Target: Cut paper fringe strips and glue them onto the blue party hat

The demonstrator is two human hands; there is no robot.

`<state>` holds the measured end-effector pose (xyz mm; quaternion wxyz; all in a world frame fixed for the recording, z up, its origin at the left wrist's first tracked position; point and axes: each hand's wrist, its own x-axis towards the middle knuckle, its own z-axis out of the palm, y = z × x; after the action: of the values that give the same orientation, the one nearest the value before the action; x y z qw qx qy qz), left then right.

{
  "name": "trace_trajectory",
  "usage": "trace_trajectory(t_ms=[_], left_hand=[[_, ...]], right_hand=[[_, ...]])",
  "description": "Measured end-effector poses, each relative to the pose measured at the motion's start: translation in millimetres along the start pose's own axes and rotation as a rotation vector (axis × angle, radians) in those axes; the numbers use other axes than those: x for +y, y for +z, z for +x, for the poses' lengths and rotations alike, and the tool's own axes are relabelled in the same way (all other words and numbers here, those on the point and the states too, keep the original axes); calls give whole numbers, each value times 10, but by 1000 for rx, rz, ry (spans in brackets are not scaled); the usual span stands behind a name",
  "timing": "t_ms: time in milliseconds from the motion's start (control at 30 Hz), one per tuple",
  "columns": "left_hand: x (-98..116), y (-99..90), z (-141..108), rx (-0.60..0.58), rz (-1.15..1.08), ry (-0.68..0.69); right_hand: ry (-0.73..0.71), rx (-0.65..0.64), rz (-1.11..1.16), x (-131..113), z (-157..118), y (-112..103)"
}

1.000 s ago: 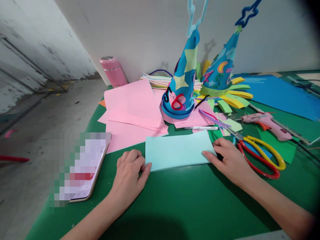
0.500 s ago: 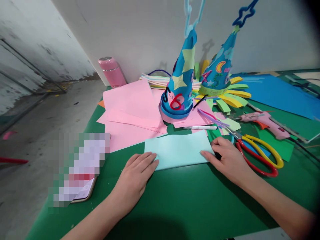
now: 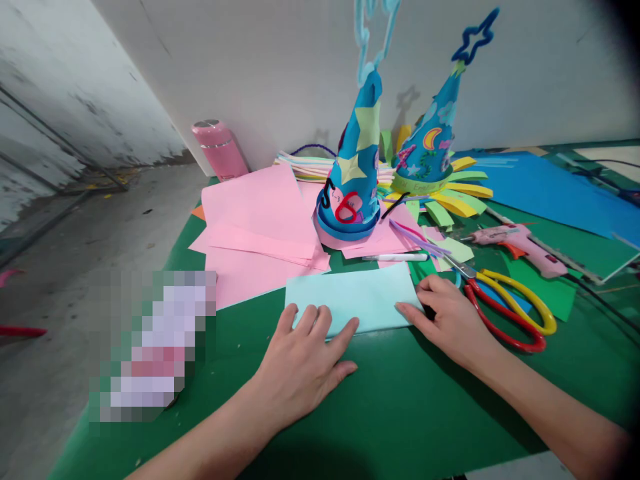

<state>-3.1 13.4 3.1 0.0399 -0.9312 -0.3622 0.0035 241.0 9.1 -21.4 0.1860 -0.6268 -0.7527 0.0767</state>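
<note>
A folded sheet of light blue paper lies flat on the green table in front of me, its long folded edge facing me. My left hand rests on the paper's lower left part, fingers spread and pressing down, with the thumb off the front edge. At the right end, my right hand grips the paper's short edge, thumb on top and the other fingers curled at the side. Close to the right hand are scissors with one red and one yellow handle.
Pink sheets lie behind the paper, near a white pen. Two decorated cone hats stand at the back. A pink glue gun lies right, a pink flask stands back left, and a blurred-out phone lies left.
My left hand has slid rightward along the paper's front edge and its fingers have spread apart. My right hand keeps its hold at the right end. The view has shifted slightly.
</note>
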Motion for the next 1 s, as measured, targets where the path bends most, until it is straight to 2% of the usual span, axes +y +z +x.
trace_trajectory(t_ms=[167, 267, 567, 1000], left_hand=[[-21, 90, -11, 23, -104, 115], [-9, 118, -12, -5, -103, 151], [40, 105, -46, -62, -145, 140], [58, 105, -99, -74, -104, 123]], right_hand=[[2, 3, 10, -1, -6, 2], [8, 4, 14, -7, 1, -1], [23, -20, 0, -12, 19, -28], [24, -14, 2, -33, 35, -38]])
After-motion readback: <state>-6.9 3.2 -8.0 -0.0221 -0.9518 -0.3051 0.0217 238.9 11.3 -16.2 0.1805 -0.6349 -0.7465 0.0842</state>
